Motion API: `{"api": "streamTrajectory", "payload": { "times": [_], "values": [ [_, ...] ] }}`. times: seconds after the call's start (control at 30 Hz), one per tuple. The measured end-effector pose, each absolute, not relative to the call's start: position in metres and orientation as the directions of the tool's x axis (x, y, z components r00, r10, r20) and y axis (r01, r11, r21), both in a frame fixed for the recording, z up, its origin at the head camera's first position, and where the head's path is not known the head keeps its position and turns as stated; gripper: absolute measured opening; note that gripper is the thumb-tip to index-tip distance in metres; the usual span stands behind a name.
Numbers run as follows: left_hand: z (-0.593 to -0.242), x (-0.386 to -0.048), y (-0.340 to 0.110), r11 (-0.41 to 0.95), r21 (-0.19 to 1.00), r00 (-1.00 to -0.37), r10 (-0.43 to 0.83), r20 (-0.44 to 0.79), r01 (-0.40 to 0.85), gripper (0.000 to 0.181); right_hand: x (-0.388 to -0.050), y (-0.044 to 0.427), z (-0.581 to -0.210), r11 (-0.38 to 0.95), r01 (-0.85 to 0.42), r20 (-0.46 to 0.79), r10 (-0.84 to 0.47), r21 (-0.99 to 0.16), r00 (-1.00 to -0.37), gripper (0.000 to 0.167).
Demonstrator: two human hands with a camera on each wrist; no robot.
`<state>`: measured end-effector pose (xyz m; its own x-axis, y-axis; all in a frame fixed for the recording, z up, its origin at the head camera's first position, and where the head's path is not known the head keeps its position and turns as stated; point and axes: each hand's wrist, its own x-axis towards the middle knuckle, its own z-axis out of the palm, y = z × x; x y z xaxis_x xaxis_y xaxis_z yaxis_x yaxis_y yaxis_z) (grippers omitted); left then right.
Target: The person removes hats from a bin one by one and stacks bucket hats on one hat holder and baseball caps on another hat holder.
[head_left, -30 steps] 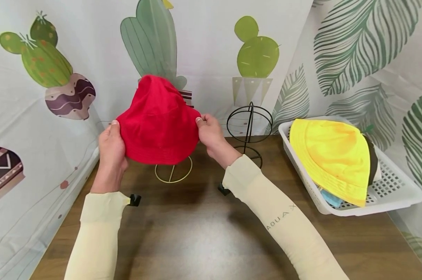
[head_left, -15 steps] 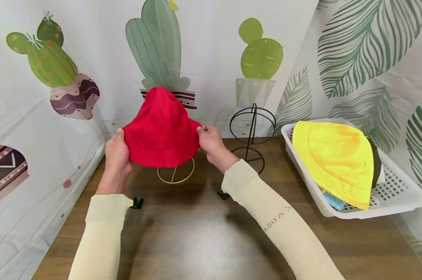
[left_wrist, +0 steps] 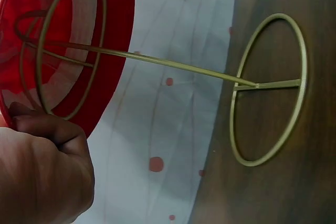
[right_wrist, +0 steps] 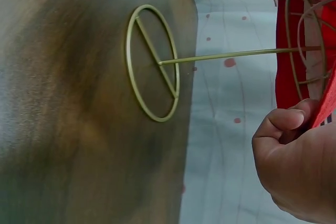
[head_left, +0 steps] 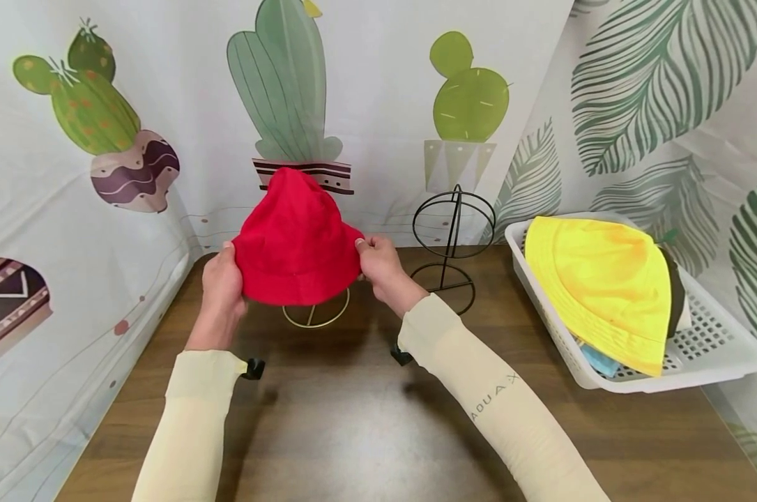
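A red bucket hat [head_left: 297,237] sits over the top of a gold wire hat stand [head_left: 316,317], whose round base rests on the table. My left hand [head_left: 222,282] pinches the brim at its left side, and my right hand [head_left: 381,265] pinches it at the right. From below, the left wrist view shows the stand's wire head [left_wrist: 68,51] inside the hat's crown, with curled fingers [left_wrist: 52,129] on the brim. In the right wrist view the thumb and fingers [right_wrist: 289,121] grip the brim's edge near the gold stem [right_wrist: 231,54].
To the right stands a black wire hat stand [head_left: 450,237]. A white plastic basket [head_left: 723,362] at the far right holds a yellow bucket hat [head_left: 604,286] over dark and blue items. A patterned cloth [head_left: 378,84] hangs behind the wooden table [head_left: 353,418].
Both hands have lowered the red hat further down over the gold stand. The left hand has also shifted to the right, and the head view has moved slightly.
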<state>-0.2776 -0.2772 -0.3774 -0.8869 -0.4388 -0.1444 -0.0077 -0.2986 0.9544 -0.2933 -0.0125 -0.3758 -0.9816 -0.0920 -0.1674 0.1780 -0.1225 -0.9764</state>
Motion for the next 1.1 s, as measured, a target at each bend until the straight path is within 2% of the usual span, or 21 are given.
{"api": "streamTrajectory", "payload": {
  "times": [0.23,0.53,1.1],
  "values": [
    [-0.394,-0.28,-0.278,-0.295,0.955,-0.9,-0.404,-0.163,-0.04,0.033,-0.296,-0.01,-0.387,-0.107,0.191,-0.181,-0.096,-0.976,-0.979,0.022],
    [-0.413,-0.282,-0.279,-0.197,0.974,-0.901,-0.396,-0.18,-0.108,0.037,-0.3,-0.01,-0.406,-0.097,0.208,-0.199,-0.095,-0.973,-0.975,0.021],
    [-0.437,-0.283,-0.278,-0.138,0.985,-0.911,-0.383,-0.152,-0.106,0.043,-0.304,-0.011,-0.436,-0.072,0.26,-0.251,-0.111,-0.963,-0.962,0.025]
  ]
}}
